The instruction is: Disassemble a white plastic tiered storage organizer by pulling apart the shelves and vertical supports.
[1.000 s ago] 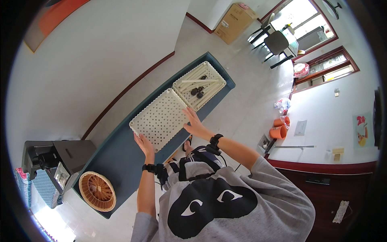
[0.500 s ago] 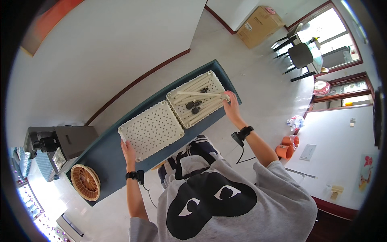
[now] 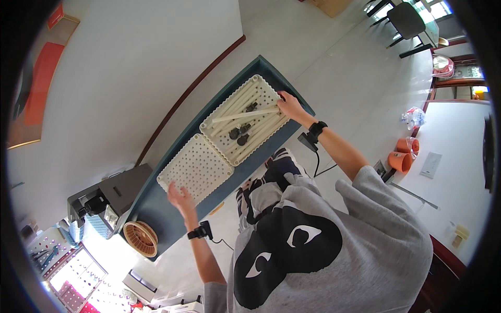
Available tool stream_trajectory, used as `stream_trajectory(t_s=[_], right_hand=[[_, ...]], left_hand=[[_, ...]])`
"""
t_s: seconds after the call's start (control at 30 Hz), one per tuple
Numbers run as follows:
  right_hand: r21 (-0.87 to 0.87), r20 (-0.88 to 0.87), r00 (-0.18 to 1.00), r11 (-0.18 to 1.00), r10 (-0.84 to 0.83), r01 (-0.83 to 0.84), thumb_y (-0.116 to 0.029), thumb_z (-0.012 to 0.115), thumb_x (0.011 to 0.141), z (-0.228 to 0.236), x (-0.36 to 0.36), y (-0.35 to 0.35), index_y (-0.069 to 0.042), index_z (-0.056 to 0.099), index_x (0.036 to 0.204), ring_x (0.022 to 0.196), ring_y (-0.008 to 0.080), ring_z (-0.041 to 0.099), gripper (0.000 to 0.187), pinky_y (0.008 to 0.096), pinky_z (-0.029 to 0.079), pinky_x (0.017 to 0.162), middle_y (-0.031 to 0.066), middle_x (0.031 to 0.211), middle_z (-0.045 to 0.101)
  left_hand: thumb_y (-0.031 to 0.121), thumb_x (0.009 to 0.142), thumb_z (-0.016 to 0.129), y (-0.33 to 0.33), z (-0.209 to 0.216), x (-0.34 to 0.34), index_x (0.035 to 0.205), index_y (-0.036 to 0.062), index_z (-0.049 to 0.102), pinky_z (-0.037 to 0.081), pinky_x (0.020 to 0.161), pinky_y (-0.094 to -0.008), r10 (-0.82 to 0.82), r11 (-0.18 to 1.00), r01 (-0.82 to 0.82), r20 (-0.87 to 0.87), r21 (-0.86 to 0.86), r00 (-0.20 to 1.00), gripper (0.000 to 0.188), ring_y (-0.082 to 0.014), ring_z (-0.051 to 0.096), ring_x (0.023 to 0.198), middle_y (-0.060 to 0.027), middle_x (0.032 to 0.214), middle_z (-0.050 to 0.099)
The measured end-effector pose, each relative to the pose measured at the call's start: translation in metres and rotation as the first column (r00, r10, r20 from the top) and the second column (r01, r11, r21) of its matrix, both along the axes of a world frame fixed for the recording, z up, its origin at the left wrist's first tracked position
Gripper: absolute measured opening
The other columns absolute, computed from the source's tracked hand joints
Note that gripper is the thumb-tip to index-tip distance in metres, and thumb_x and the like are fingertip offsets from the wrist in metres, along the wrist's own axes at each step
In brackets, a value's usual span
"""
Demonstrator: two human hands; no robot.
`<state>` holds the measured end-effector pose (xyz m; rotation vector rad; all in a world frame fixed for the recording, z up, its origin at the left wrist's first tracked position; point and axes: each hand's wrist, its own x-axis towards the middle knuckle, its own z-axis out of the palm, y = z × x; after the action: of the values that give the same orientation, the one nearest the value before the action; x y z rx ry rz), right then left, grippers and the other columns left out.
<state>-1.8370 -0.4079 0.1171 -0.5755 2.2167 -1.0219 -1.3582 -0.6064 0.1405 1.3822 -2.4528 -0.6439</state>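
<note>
Two cream, perforated plastic trays with scalloped rims lie end to end on a long dark blue table [image 3: 180,228]. My right hand [image 3: 292,108] is closed on the right end of the farther tray [image 3: 269,94], fingers over its rim. Inside that tray lie several pale tubes [image 3: 269,128], one slanting across the others with its end beside my hand, and several small black casters [image 3: 242,140]. At the lower left edge of the nearer tray [image 3: 195,166], which holds nothing, my left hand [image 3: 181,200] has its fingers apart.
A round wicker basket [image 3: 141,239] sits at the table's left end, near a grey cabinet [image 3: 122,190]. White wall runs along the far side. To the right stand orange pots [image 3: 400,161], a plastic bag [image 3: 414,118] and a dark chair [image 3: 406,21].
My left hand has come off the side of the nearer tray and opened. My right hand stays at the farther tray's end. The view has turned and shifted.
</note>
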Motion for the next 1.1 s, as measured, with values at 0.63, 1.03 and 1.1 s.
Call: stream_trajectory(t_s=[0.63,1.03,1.1], right_hand=[[-0.153,0.247,0.969,0.987,-0.012,0.051,-0.02,0.055,0.101,-0.013,0.006,0.007,0.001,0.057,0.134,0.096,0.0156,0.059,0.039,0.033,0.048,0.084,0.0075,0.106,0.066],[-0.017,0.466,0.882,0.997,-0.063,0.08,-0.057,0.068,0.091,0.01,0.001,0.009,0.002,0.052,0.134,0.115,0.0214,0.056,0.074,0.0335,0.045,0.097,0.0131,0.123,0.06],[-0.091,0.439,0.895,0.987,-0.08,0.132,-0.051,0.067,0.095,0.013,0.004,0.013,0.0,0.053,0.133,0.113,0.0197,0.057,0.065,0.0329,0.046,0.094,0.0114,0.12,0.061]], left_hand=[[0.015,0.092,0.068,0.09,0.021,-0.09,0.117,0.0077,0.065,0.051,0.089,-0.0453,-0.403,0.915,0.39,0.191,0.101,0.895,0.026,-0.0326,0.06,0.108,-0.0107,0.113,0.063],[0.007,0.087,0.071,0.081,0.011,-0.09,0.121,0.0053,0.064,0.048,0.096,-0.0459,-0.386,0.921,0.386,-0.005,0.052,0.923,0.035,-0.0371,0.057,0.112,-0.0144,0.118,0.059],[0.01,0.089,0.071,0.078,0.011,-0.084,0.131,0.0047,0.059,0.045,0.1,-0.0483,-0.415,0.901,0.413,-0.013,0.136,0.91,0.044,-0.0387,0.054,0.117,-0.0162,0.124,0.058]])
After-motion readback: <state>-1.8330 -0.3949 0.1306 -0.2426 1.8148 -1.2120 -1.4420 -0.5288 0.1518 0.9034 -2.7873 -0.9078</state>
